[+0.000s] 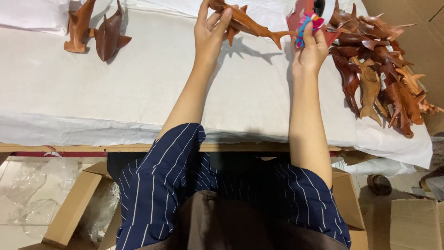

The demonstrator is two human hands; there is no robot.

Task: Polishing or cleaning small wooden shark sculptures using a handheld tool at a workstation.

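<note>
White paper covers the table (138,92) I'm watching from above. My left hand (210,32) pinches a carved wooden shark (245,21) by its body, lifted over the far middle. My right hand (312,48) closes round a small multicoloured object (307,23) just at the shark's tail; it looks like a finishing or tagging step. More carvings (379,69) are heaped far right, two (97,28) far left. Cardboard boxes (74,208) near me hold clear plastic wrap (37,185).

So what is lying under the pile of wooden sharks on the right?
The pile of wooden sharks lies on white paper that covers the table. The paper continues under the pile to the edge. The table surface itself is covered, so it cannot be seen.
</note>
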